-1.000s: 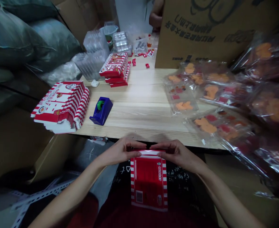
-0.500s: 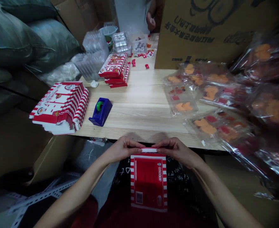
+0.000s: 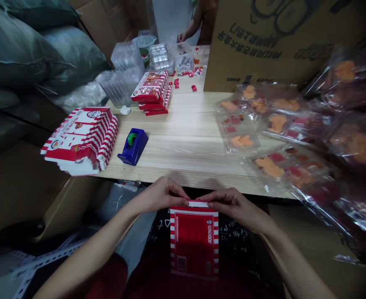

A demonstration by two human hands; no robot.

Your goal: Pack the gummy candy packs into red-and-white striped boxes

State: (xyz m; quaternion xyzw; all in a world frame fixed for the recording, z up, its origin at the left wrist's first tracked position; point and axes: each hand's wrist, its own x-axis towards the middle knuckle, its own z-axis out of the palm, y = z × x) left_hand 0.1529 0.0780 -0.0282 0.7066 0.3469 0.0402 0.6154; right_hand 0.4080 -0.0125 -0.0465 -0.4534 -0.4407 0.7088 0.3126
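Observation:
A red and white striped cardboard box point(image 3: 194, 243) is held over my lap, in front of the table's near edge. My left hand point(image 3: 162, 194) pinches the left part of the flap at its top end, thumb below and fingers above. On the right part of the same flap, my right hand point(image 3: 228, 202) has a like pinch. The flap's white edge shows between my thumbs. Beyond my hands a blue tape dispenser point(image 3: 133, 146) with a green roll stands on the table. Flat striped boxes point(image 3: 80, 137) are piled at the table's left.
Filled striped boxes point(image 3: 152, 91) are stacked farther back, beside clear plastic trays point(image 3: 123, 70). Bagged sweets point(image 3: 270, 164) cover the table's right side. A big carton point(image 3: 264, 50) stands behind them. At the back is another person's hand point(image 3: 181, 37), near small red packets point(image 3: 194, 88).
My hands have come slightly nearer to me, and the flap at the box's top has folded down closer to it. The other person's hand at the back has moved down and left.

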